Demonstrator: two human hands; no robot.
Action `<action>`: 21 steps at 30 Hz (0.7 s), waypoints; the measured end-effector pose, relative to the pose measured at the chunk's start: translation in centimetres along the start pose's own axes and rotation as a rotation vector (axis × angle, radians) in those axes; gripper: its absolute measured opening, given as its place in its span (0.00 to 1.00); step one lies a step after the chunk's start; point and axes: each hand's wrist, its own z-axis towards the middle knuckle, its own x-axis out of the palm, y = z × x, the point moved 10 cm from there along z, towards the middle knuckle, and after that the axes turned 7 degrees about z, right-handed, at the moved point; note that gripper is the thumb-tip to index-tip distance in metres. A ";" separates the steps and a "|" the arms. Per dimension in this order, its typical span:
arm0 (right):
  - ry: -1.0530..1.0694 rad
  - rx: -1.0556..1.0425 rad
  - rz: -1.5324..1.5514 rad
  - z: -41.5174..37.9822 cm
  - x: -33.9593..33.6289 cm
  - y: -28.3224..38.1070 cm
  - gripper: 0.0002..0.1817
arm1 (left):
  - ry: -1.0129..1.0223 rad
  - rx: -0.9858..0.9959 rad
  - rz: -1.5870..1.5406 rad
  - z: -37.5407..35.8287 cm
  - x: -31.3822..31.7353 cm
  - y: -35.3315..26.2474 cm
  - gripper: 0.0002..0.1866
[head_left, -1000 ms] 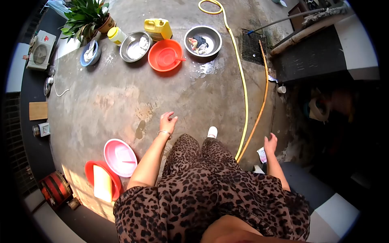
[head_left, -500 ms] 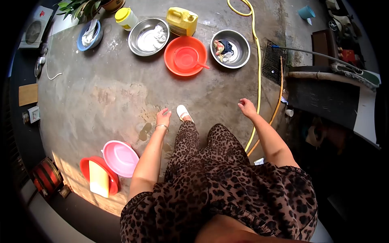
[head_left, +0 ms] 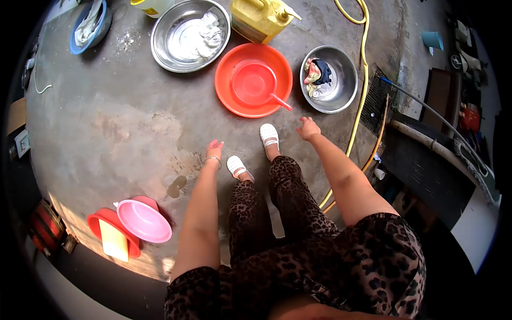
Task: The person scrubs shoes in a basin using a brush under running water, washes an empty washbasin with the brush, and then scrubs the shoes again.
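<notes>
My left hand (head_left: 215, 149), with a bracelet at the wrist, hangs in the air over the concrete floor, fingers loosely apart and holding nothing. My right hand (head_left: 308, 128) reaches forward, also bare, its fingers slightly bent and apart. Nearest to it are a steel basin (head_left: 346, 80) with a small heap of dark and patterned cloth (head_left: 318, 73), and an orange-red basin (head_left: 224, 88). Inside the red basin lies a red dipper (head_left: 255, 82), its handle across the rim. Neither hand touches anything.
A larger steel basin (head_left: 162, 53) holds white cloth (head_left: 209, 36). Beside it stands a yellow jug (head_left: 261, 21). A blue basin (head_left: 80, 49) is far left; pink (head_left: 144, 221) and red (head_left: 96, 220) basins lie lower left. A yellow hose (head_left: 365, 69) runs past a floor drain (head_left: 373, 106).
I have stepped forward; both white shoes now show. The basins and jug appear closer. My right hand has moved up and slightly left, toward the red and steel basins.
</notes>
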 end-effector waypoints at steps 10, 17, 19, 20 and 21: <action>-0.058 -0.091 0.056 13.9 6.3 3.6 0.32 | -0.043 -0.047 -0.264 13.5 10.6 -3.2 0.41; 0.054 -0.323 0.494 11.3 8.2 5.1 0.13 | 0.127 -0.127 -0.434 12.8 11.6 -7.6 0.26; 0.313 -0.279 0.970 6.5 8.3 6.1 0.10 | 0.032 -0.147 -0.477 12.6 10.8 -5.7 0.20; 0.325 -0.295 1.002 3.7 6.9 7.0 0.09 | 0.001 -0.184 -0.457 12.4 10.3 -4.1 0.20; 0.337 -0.308 1.035 1.3 5.4 8.1 0.08 | -0.029 -0.221 -0.436 11.9 9.7 -2.6 0.20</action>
